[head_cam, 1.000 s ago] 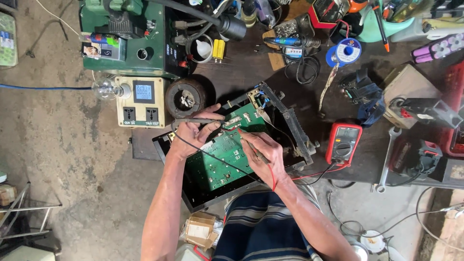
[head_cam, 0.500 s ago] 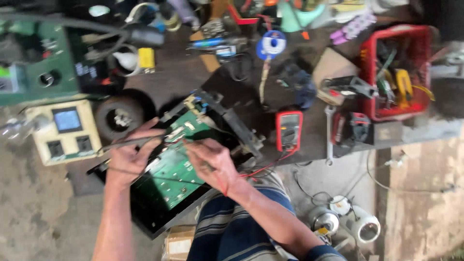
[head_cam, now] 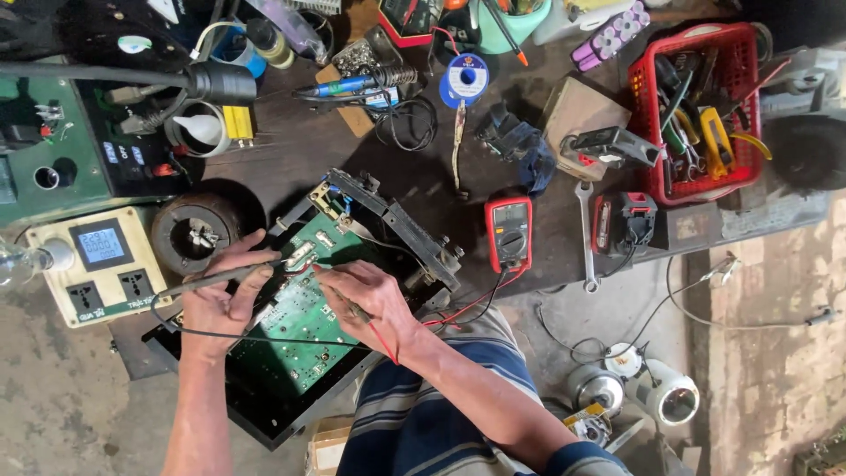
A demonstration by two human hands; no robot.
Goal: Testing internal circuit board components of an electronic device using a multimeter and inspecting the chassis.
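Workbench [head_cam: 291,154] clutter everywhere, dark top packed with gear. Biggest thing in play is the black chassis [head_cam: 264,414] hanging off the near edge, with a green circuit board [head_cam: 295,330] sitting inside it. Left of that there's a round toroidal coil [head_cam: 189,234] and a cream socket box with a little display [head_cam: 92,264]. A red basket [head_cam: 696,115] full of hand tools sits far right. The red multimeter [head_cam: 508,231] lies just right of the chassis, leads running back toward the board. Left hand [head_cam: 220,304] is curled around a black probe [head_cam: 220,280], tip near the board's top edge. Right hand [head_cam: 374,304] pinches a red probe [head_cam: 352,308], tip down on the board.
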